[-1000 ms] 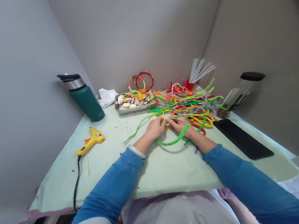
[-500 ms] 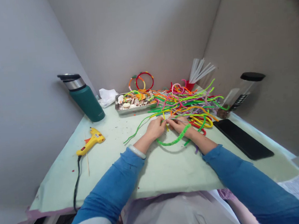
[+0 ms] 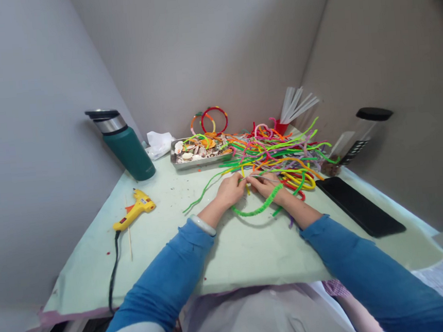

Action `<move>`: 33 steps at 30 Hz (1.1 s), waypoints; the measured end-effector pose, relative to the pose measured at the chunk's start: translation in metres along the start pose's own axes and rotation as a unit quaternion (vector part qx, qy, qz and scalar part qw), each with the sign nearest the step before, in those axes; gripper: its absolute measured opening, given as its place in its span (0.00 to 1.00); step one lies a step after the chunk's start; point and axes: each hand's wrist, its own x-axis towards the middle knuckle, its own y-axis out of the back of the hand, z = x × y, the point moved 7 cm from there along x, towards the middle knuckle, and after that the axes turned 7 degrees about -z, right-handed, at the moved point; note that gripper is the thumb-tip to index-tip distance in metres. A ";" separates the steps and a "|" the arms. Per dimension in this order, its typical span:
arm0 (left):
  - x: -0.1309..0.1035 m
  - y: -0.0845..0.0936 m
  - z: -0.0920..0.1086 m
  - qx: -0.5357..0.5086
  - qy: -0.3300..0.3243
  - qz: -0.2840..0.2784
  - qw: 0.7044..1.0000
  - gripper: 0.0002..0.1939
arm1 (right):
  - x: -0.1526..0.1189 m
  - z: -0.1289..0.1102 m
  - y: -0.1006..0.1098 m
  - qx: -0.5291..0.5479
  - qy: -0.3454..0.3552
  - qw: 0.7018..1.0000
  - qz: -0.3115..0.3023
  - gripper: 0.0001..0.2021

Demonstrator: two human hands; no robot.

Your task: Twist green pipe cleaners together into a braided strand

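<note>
My left hand (image 3: 231, 189) and my right hand (image 3: 265, 185) meet near the middle of the table, fingertips pinched close together. Between them is a green fuzzy pipe-cleaner ring (image 3: 254, 212), whose near side curves toward me below the hands. Its far side is hidden by my fingers. A thin greyish strand shows at the right fingers, and a short yellow pipe cleaner lies just past the fingertips. Directly beyond my hands spreads a tangled pile of colourful pipe cleaners (image 3: 274, 153), with some looped ends lying by my right wrist.
On the left lie a yellow glue gun (image 3: 134, 213) with its cord and a thin wooden stick. Behind it stands a green bottle (image 3: 129, 152). A metal tray (image 3: 201, 163) holds shells, with finished-looking rings (image 3: 227, 119) behind. A black phone (image 3: 359, 205) and a clear bottle (image 3: 358, 133) are right.
</note>
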 end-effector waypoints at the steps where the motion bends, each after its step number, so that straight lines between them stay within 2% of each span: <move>1: 0.000 0.000 0.000 -0.002 -0.001 0.002 1.000 0.13 | 0.000 0.000 0.000 0.000 0.003 1.000 0.003 0.18; 16: 0.000 0.005 0.003 -0.084 -0.019 0.014 0.996 0.14 | 0.000 0.006 0.000 -0.001 -0.031 0.999 0.013 0.20; 33: 0.000 0.004 0.003 -0.071 -0.003 -0.009 0.997 0.15 | -0.001 0.002 0.003 0.041 -0.013 0.999 0.029 0.17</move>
